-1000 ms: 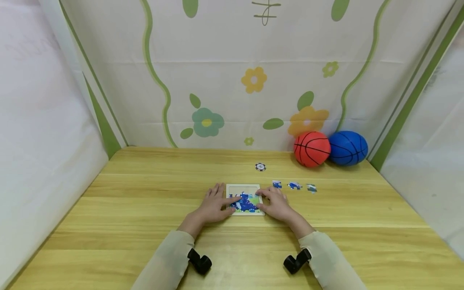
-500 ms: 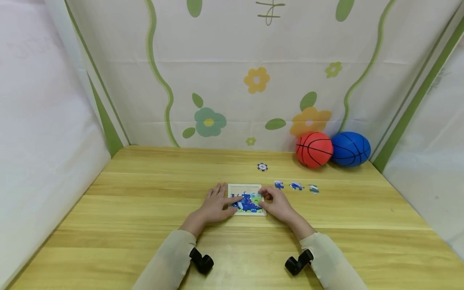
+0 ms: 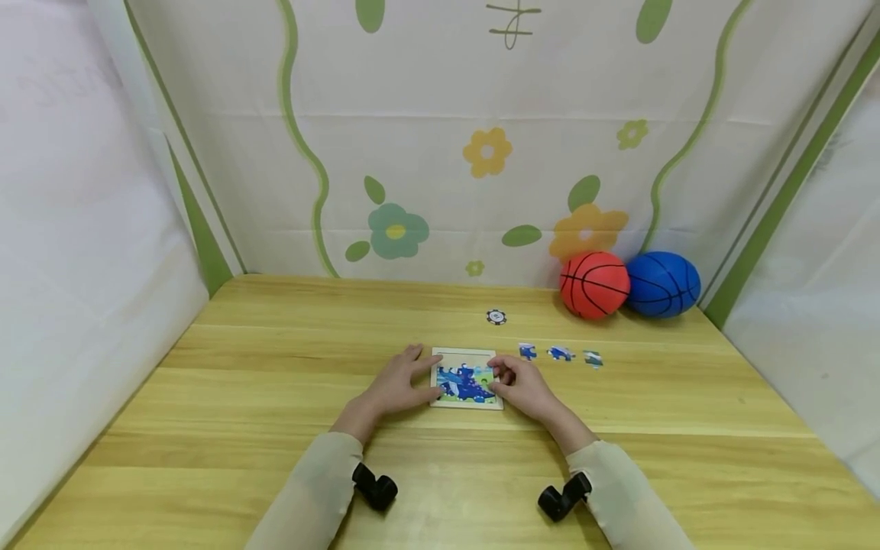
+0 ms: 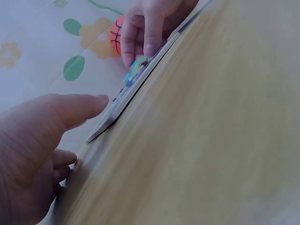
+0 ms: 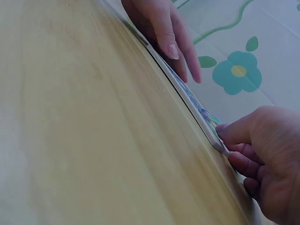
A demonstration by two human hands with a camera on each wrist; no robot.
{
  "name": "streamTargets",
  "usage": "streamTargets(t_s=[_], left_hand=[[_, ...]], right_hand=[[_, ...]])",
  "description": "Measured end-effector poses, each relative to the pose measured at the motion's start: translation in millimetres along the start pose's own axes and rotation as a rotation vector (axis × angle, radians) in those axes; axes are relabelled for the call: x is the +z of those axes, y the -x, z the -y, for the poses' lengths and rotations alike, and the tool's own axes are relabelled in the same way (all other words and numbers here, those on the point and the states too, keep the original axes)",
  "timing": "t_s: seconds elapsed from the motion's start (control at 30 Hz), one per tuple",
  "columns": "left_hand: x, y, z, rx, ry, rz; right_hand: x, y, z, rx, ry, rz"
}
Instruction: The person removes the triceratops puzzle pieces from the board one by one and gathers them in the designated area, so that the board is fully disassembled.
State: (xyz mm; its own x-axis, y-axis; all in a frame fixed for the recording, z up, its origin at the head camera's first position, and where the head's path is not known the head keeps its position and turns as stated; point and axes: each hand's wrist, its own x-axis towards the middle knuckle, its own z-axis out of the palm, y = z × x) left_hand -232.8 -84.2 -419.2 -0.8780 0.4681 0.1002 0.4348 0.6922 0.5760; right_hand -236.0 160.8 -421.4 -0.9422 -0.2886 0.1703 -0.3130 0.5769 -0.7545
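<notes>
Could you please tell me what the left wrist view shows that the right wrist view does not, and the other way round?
Only the left wrist view shows the red ball and the orange flowers on the backdrop.

Only the right wrist view shows the teal flower.

Both show the left hand, the right hand holding a piece, the puzzle frame, the table and green leaves on the backdrop.

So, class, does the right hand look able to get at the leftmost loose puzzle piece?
Probably yes: the leftmost piece lies beyond the right hand with nothing between, though its fingers seem busy with the green piece.
</notes>
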Motion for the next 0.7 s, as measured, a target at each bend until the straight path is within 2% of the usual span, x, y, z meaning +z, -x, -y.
streamTargets(t_s=[0.23,0.4,0.57,0.7], left_hand=[[-1.5,1.8,1.7,0.022,-0.072,0.012],[0.0,0.9,2.4,0.016,-0.078,0.007],[1.1,1.3,2.3,0.010,-0.075,0.014],[0.8,1.9,2.5,0.010,-0.088,0.011]], right_hand=[[0,-0.5,1,0.035,-0.014,-0.007],[-7,-3.1,-1,0.073,-0.092,0.006],[-27,-0.1,-3,0.087,-0.165,0.021],[-51,6.0,-8,0.055,-0.159,0.025]])
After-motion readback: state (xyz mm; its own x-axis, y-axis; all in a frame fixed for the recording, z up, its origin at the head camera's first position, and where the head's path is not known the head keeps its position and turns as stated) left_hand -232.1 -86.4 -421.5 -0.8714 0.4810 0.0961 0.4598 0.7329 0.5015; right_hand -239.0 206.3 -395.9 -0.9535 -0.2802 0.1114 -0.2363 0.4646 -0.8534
